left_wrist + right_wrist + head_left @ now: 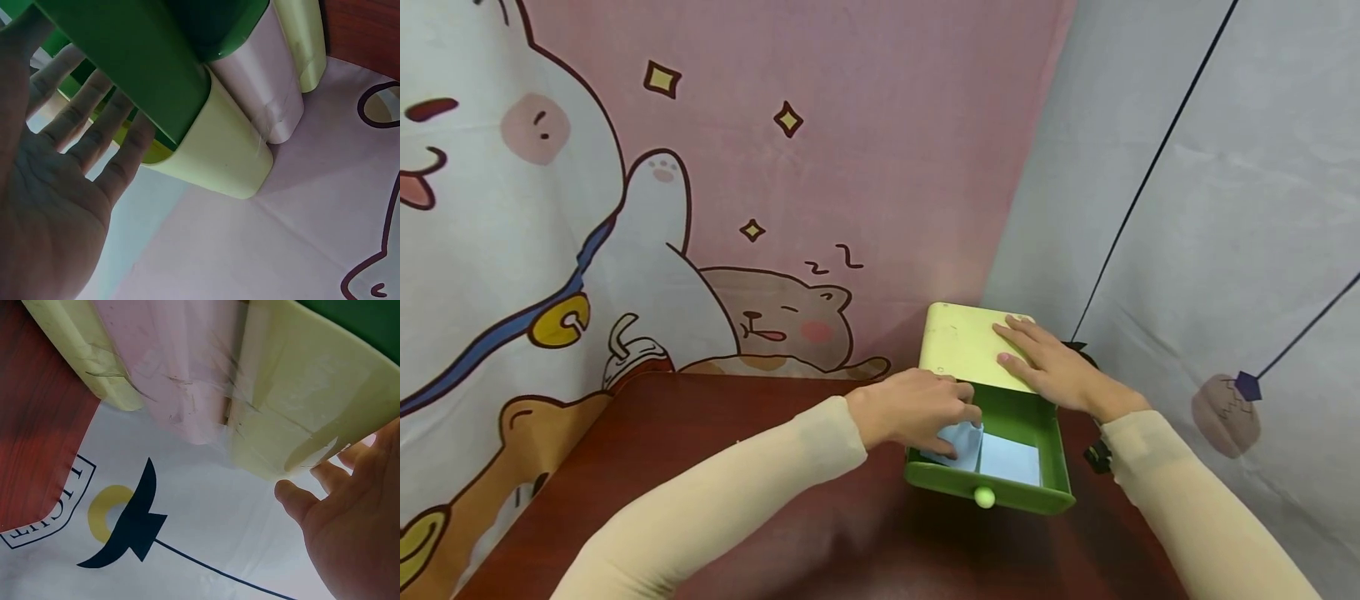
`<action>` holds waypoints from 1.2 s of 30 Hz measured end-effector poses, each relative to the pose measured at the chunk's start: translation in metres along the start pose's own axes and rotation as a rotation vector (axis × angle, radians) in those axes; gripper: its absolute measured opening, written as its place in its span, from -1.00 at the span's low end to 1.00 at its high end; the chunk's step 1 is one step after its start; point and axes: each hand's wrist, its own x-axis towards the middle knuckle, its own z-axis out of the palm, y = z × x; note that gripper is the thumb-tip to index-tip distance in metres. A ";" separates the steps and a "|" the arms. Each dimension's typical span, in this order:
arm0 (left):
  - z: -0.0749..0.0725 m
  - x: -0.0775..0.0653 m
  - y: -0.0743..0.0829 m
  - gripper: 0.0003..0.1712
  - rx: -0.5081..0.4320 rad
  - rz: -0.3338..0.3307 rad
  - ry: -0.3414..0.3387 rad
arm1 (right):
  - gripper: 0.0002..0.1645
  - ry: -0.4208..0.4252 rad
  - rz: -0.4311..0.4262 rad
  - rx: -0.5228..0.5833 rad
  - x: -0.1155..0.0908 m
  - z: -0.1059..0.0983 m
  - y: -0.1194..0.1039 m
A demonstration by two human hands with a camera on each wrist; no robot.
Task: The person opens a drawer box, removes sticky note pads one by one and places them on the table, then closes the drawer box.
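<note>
A small chest of drawers has a pale yellow top [966, 342] and its green top drawer [1026, 496] is pulled out. Two flat light blue squares lie side by side in it, the right square [1011, 460] flat on the drawer floor. My left hand [917, 408] reaches over the drawer's left wall, thumb and fingertips bent around the left light blue square [967, 443], which is slightly tilted and partly hidden by them. On the chest's top, near its right edge, my right hand [1048, 362] rests with fingers spread.
The chest stands on a dark red wooden table [722, 467]. Below the top tier come a pink tier [265, 81] and another yellow tier [306, 44]. A round knob [984, 497] sticks out of the drawer front. A printed cartoon curtain [887, 167] hangs close behind.
</note>
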 end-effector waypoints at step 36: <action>-0.006 0.012 0.020 -0.19 0.044 -0.100 -0.151 | -0.12 0.020 -0.005 0.000 -0.004 0.001 -0.001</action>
